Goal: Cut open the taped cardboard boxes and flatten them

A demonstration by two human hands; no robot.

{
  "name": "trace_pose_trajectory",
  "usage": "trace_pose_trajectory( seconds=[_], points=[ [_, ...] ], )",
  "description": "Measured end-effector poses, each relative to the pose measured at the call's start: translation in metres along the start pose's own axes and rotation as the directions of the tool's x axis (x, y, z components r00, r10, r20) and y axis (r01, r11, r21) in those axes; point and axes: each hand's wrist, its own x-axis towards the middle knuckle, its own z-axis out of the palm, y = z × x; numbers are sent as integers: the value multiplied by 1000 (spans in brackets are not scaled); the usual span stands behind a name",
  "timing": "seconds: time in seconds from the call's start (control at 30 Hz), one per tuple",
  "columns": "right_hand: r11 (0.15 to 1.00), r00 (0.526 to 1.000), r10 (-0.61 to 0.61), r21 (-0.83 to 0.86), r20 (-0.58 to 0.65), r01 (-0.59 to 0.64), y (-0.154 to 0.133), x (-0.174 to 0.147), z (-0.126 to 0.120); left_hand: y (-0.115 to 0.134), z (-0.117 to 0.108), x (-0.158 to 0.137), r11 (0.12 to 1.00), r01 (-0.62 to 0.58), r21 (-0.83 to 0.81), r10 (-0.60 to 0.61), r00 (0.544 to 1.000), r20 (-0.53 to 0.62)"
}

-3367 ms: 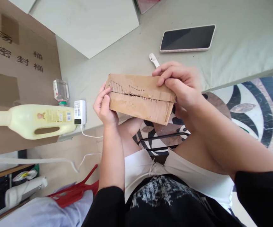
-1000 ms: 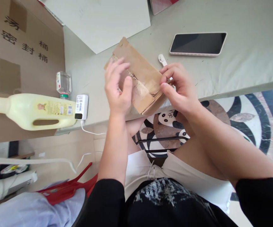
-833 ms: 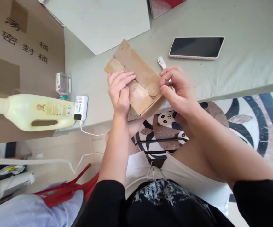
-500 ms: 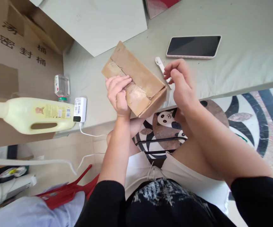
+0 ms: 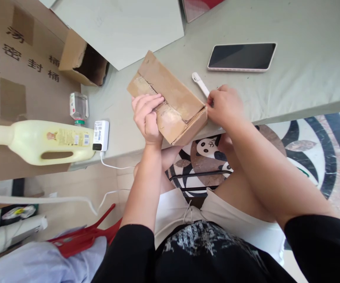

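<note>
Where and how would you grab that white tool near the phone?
Probably pinch the white tool across its near end, coming from the right: it's slim, slanted, its far end pointing away, and the right hand covers that near end.

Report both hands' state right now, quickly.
Left hand: holding the cardboard box, fingers over its top.
Right hand: fingers curled at the white tool; firm grip cannot be told.

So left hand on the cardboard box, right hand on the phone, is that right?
Not quite: the right hand isn't on the phone; the head view shows it covering the near end of the white tool. The left hand is on the cardboard box, as you say.
</note>
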Motion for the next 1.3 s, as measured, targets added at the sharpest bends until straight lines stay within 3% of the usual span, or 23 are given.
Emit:
trace_pose_trajectory(
  seconds=[0.5, 0.63, 0.83, 0.97, 1.03, 1.1, 1.2, 1.3],
  points=[
    [992, 991, 130, -3, -25, -130, 0, 3, -10, 7, 3, 1, 1000, 5, 24, -4, 1000, -19],
    [994, 994, 112, -14, 4, -112, 2, 2, -11, 9, 3, 1, 1000, 17, 25, -16, 1000, -17],
    [990, 990, 141, -30, 20, -140, 0, 10, -9, 10, -2, 6, 999, 29, 29, -30, 998, 47],
    [969, 986, 159, 188, 41, -164, 5, 12, -14, 12, -2, 8, 1000, 17, 7, -17, 1000, 23],
    [904, 994, 106, 415, 1, -97, 7, 10, -17, 14, -1, 7, 999, 38, 17, -38, 999, 9],
    [808, 992, 35, 588, -124, 45, 8, 7, -20, 16, 0, 6, 997, 63, 40, -63, 998, 10],
    [750, 949, 5, 629, -315, 204, 5, 1, -25, 18, 0, 5, 997, 60, 52, -62, 998, 24],
    [758, 925, 29, 611, -380, 227, 2, -6, -27, 19, -1, 4, 999, 48, 23, -48, 999, 23]
  ],
)
